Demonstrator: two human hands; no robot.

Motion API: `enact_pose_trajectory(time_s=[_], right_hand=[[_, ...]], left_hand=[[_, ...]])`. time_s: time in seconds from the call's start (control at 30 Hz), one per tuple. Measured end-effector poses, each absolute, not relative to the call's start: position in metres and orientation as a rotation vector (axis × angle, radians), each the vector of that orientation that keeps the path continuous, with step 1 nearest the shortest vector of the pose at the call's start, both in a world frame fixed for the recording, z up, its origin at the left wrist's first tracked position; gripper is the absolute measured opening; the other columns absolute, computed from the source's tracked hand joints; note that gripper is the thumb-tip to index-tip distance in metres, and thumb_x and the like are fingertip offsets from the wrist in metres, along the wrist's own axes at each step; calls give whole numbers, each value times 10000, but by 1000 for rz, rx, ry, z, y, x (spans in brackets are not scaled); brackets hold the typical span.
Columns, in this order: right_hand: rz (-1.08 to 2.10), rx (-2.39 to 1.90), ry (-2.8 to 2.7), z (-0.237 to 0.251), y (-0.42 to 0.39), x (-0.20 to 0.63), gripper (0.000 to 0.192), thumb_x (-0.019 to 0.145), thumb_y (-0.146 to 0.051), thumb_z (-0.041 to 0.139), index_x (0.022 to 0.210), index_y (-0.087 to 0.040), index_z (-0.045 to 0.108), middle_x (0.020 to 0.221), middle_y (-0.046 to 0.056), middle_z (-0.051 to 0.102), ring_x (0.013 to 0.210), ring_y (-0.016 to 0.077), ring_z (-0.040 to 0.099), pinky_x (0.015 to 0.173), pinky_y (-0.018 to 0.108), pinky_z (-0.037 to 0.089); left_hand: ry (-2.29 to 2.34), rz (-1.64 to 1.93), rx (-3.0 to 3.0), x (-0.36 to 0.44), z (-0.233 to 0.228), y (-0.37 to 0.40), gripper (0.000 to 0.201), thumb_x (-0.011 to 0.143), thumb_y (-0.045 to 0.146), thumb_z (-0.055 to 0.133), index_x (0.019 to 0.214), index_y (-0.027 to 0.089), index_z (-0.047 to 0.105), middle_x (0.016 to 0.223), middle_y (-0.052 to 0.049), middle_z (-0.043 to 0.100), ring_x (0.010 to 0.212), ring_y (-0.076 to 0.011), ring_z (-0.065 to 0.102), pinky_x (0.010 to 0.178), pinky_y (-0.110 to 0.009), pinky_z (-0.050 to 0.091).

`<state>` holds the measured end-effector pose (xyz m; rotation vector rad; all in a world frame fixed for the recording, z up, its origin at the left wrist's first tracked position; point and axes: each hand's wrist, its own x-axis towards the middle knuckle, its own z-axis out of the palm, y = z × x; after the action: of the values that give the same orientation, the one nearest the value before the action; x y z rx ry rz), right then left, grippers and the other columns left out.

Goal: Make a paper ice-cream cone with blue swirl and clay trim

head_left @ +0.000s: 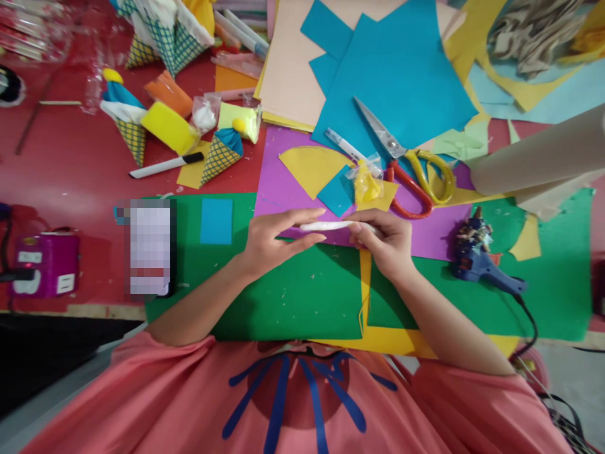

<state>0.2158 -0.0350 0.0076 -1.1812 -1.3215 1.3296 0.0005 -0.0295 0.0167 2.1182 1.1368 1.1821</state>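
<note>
The left hand and right hand are holding a thin white stick between them, each grip closed on one end, fingers pinching. The stick is hovering above the purple sheet and green sheet on the desk. Scissors and a glue gun are lying nearby.

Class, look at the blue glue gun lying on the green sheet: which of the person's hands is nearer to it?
Right. The right hand sits just left of the glue gun, pinching a white stick; the left hand is farther left, beyond it.
</note>
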Motion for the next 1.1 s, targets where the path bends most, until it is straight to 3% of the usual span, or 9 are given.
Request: enact_pose_trajectory(time_s=[0.1,0.27,0.5,0.67,0.87,1.03,1.1], right_hand=[[1374,-1164,-1349,8,-35,216,163,822,-348,715,897,-207,746,636,-22,664,484,72,536,473,213,433],[1372,-1152,-1351,7,-35,215,164,775,-298,760,910,-207,743,747,-8,702,538,71,562,497,209,445],[1404,-1137,-1367,6,-37,214,177,800,-318,739,925,-194,741,768,4,717,533,73,588,502,204,476],[1395,-1133,-1429,5,-38,214,177,806,-316,735,935,-195,737,746,6,725,532,81,605,486,199,475],[1383,-1135,-1504,5,-38,214,182,828,-327,713,937,-183,734,708,14,727,534,92,611,490,205,479],[1356,-1121,-1488,3,-38,213,264,797,-322,749,1030,-202,720,881,33,757,650,107,671,599,224,536],[1373,-1111,-1476,3,-38,213,244,814,-327,730,1023,-201,720,856,29,756,664,117,687,612,233,546]], left_hand=[[1098,1227,2177,3,18,-27,182,797,266,741,963,190,736,888,0,788,750,-93,746,726,-117,566],[1094,1257,2209,4,19,-25,80,817,207,715,892,190,735,824,14,784,721,-82,737,703,-121,550],[1069,1158,2127,3,16,-27,324,768,255,765,1077,195,686,990,-19,772,874,-113,728,813,-172,552],[995,1190,2194,5,15,-26,159,823,192,706,980,200,722,878,-10,776,790,-85,718,738,-158,550],[1020,1135,2250,6,16,-26,102,858,230,671,936,200,729,857,-10,776,751,-83,710,694,-168,548],[1058,1155,2235,7,16,-27,97,855,226,668,933,193,715,869,-6,778,773,-88,719,727,-167,544],[1065,1146,2225,7,16,-28,113,843,202,674,950,179,707,880,-12,778,783,-90,722,740,-159,542]])
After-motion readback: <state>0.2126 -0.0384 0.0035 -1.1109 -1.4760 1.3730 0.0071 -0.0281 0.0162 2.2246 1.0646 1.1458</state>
